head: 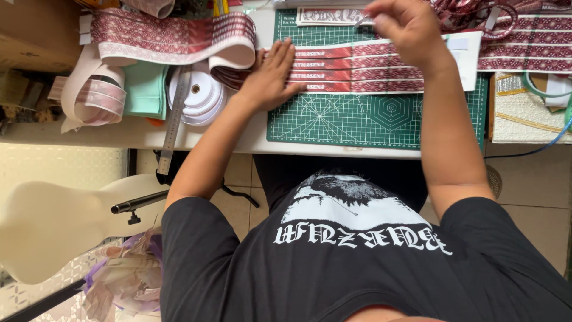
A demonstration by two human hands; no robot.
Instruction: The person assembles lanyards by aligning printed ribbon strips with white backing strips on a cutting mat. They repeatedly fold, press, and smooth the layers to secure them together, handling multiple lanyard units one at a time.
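The patterned ribbon strips (357, 68) are laid side by side on the green cutting mat (369, 122) on the counter (137, 134). They are pinned flat by the left hand (271, 74), fingers spread. The right hand (408, 30) is held above, fingers curled together; whether anything is pinched cannot be told. The strips look light and limp, best gripped by an end.

sewing/craft workshop: green cutting mat (357, 122) on the surface, rolled patterned ribbon (179, 36), tape spools (199, 95), steel ruler (174, 119), dress form (53, 226).
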